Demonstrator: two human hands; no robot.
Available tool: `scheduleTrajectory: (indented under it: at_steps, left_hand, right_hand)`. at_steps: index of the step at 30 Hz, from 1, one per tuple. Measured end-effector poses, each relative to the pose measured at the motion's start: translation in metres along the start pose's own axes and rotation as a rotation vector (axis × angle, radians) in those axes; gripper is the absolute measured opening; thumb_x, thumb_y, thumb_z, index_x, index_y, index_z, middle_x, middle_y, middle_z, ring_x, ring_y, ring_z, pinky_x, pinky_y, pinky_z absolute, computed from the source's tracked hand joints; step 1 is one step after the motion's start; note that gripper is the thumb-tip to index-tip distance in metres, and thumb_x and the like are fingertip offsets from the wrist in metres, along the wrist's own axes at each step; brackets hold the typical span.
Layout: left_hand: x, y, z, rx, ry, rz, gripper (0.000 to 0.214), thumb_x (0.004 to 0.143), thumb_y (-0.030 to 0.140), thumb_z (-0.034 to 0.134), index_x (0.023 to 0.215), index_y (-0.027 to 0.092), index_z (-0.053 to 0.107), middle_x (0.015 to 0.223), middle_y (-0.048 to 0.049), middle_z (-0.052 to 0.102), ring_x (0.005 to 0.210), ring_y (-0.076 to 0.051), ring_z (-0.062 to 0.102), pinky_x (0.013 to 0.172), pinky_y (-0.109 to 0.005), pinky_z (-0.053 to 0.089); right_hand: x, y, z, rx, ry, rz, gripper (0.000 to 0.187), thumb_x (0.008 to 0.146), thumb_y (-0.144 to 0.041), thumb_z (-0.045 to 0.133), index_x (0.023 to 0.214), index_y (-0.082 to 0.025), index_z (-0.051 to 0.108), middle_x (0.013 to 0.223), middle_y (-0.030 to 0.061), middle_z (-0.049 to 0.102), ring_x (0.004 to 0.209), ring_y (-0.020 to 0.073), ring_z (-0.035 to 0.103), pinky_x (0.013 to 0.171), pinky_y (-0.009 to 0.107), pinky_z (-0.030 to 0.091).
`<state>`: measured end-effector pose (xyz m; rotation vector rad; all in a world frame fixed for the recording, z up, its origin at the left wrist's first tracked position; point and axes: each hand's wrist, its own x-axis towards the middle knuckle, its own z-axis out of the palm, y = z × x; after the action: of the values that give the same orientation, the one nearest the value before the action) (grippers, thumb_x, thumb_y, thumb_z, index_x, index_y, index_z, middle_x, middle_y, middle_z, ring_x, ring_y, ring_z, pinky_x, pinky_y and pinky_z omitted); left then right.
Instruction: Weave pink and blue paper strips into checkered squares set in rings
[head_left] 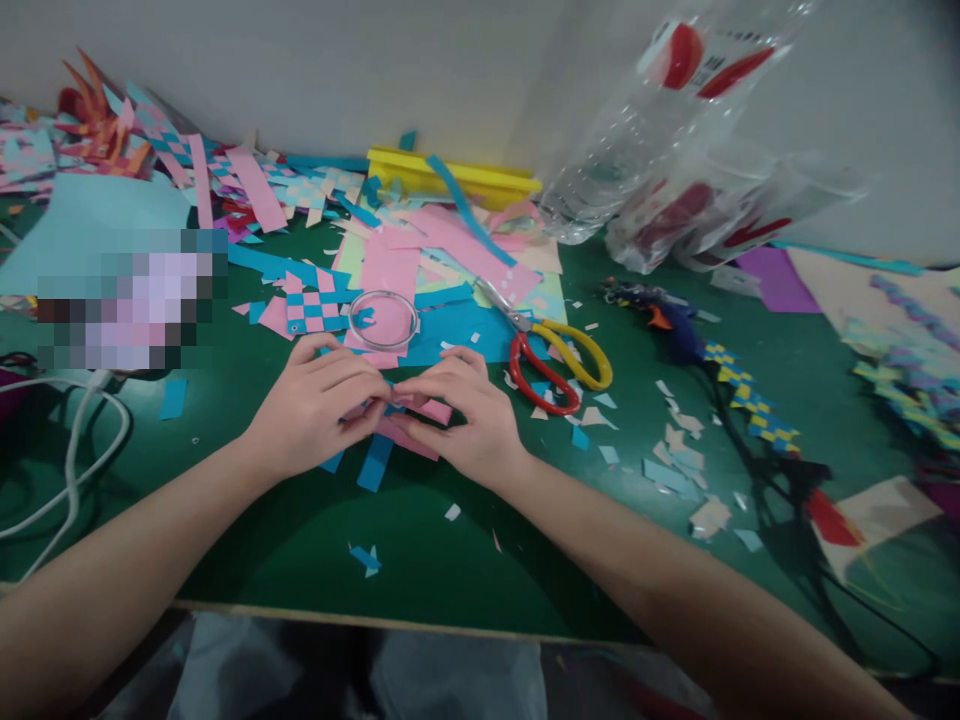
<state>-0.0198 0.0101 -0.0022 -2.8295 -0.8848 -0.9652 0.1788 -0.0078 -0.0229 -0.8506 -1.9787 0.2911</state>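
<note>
Both my hands rest on the green table (315,540) over a small weave of pink and blue paper strips (397,425). My left hand (315,405) lies curled over its left side, fingertips pinching the strips. My right hand (469,415) presses on its right side, fingers bent and pinching a pink strip. Blue strip ends (373,463) stick out below my hands. Just beyond my fingers sit a clear tape roll (383,319) and a finished pink-and-blue woven square (313,310).
Red-and-yellow scissors (551,362) lie to the right of my hands. A glue gun (675,325) with its black cord sits farther right, beside yellow-blue woven pieces (750,405). Paper scraps, a yellow tray (450,175) and clear plastic bags (675,150) crowd the back. White cables (71,460) lie left.
</note>
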Motion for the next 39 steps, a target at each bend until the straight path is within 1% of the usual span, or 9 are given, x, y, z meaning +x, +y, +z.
scheduleTrajectory:
  at_steps: [7,10,13,15,17,20,27,33,39]
  left_hand:
    - [-0.001,-0.003,0.002,-0.019,-0.034,0.039,0.004,0.088,0.016,0.056,0.088,0.019,0.059,0.088,0.0000,0.071,0.081,-0.014,0.066,0.092,-0.037,0.039]
    - [-0.001,-0.001,0.001,-0.045,-0.029,0.007,0.013,0.090,0.017,0.055,0.102,0.018,0.059,0.090,-0.0020,0.071,0.085,-0.015,0.065,0.089,-0.035,0.042]
    - [-0.002,0.001,-0.001,-0.075,-0.035,-0.051,0.024,0.091,0.019,0.054,0.115,0.016,0.055,0.090,-0.0040,0.070,0.090,-0.017,0.063,0.085,-0.032,0.046]
    - [-0.005,0.002,-0.002,-0.100,-0.062,-0.061,0.021,0.091,0.019,0.053,0.111,0.015,0.057,0.091,-0.0052,0.070,0.090,-0.017,0.063,0.082,-0.029,0.048]
    - [-0.008,0.003,-0.002,-0.131,-0.110,-0.035,0.014,0.091,0.020,0.052,0.102,0.015,0.061,0.092,-0.0055,0.069,0.088,-0.016,0.064,0.079,-0.027,0.049]
    - [-0.011,0.003,0.001,-0.163,-0.201,0.018,0.015,0.093,0.021,0.050,0.096,0.016,0.063,0.090,-0.0046,0.069,0.086,-0.016,0.065,0.077,-0.026,0.050]
    - [-0.008,0.001,0.005,-0.174,-0.287,-0.022,0.019,0.094,0.025,0.048,0.097,0.017,0.065,0.088,-0.0047,0.068,0.086,-0.016,0.065,0.076,-0.025,0.049]
    - [-0.005,0.001,0.002,-0.241,-0.335,-0.038,0.019,0.089,0.036,0.057,0.096,0.020,0.064,0.089,-0.0022,0.067,0.085,-0.015,0.062,0.075,-0.024,0.047]
    - [-0.004,0.002,0.006,-0.223,-0.328,-0.064,0.014,0.090,0.028,0.056,0.096,0.018,0.063,0.090,-0.0033,0.066,0.085,-0.015,0.061,0.073,-0.023,0.046]
  right_hand:
    - [-0.001,0.001,0.001,-0.034,0.043,-0.062,0.004,0.084,-0.018,0.063,0.082,-0.022,0.063,0.076,-0.0020,0.067,0.071,0.0116,0.061,0.090,0.038,0.041]
    - [0.001,-0.002,-0.001,-0.052,0.044,-0.056,0.005,0.085,-0.017,0.061,0.083,-0.021,0.061,0.077,-0.0005,0.067,0.073,0.0132,0.061,0.086,0.037,0.045]
    - [0.001,-0.004,-0.006,-0.055,0.078,-0.048,0.006,0.085,-0.016,0.059,0.088,-0.022,0.058,0.074,-0.0007,0.067,0.070,0.0135,0.060,0.083,0.037,0.047]
    - [-0.002,-0.004,-0.013,-0.046,0.078,-0.076,0.014,0.085,-0.017,0.058,0.099,-0.022,0.056,0.073,-0.0016,0.067,0.069,0.0136,0.062,0.088,0.040,0.048]
    - [-0.007,-0.001,-0.022,-0.060,0.009,-0.149,0.023,0.086,-0.017,0.055,0.109,-0.022,0.053,0.075,-0.0016,0.070,0.074,0.0143,0.065,0.093,0.043,0.047]
    - [-0.018,0.003,-0.036,-0.094,-0.151,-0.316,0.025,0.088,-0.020,0.050,0.112,-0.019,0.052,0.086,0.0032,0.073,0.080,0.0157,0.068,0.090,0.043,0.052]
    - [-0.021,0.000,-0.046,-0.231,-0.309,-0.500,0.020,0.088,-0.020,0.050,0.104,-0.010,0.057,0.096,0.0092,0.073,0.096,0.0188,0.068,0.097,0.044,0.051]
    - [-0.020,0.000,-0.041,-0.227,-0.315,-0.492,0.019,0.090,-0.023,0.049,0.100,-0.010,0.058,0.095,0.0089,0.073,0.093,0.0166,0.068,0.102,0.042,0.048]
    - [-0.019,-0.002,-0.040,-0.123,-0.250,-0.412,0.020,0.093,-0.028,0.045,0.097,-0.012,0.057,0.090,0.0090,0.073,0.089,0.0171,0.068,0.099,0.046,0.047]
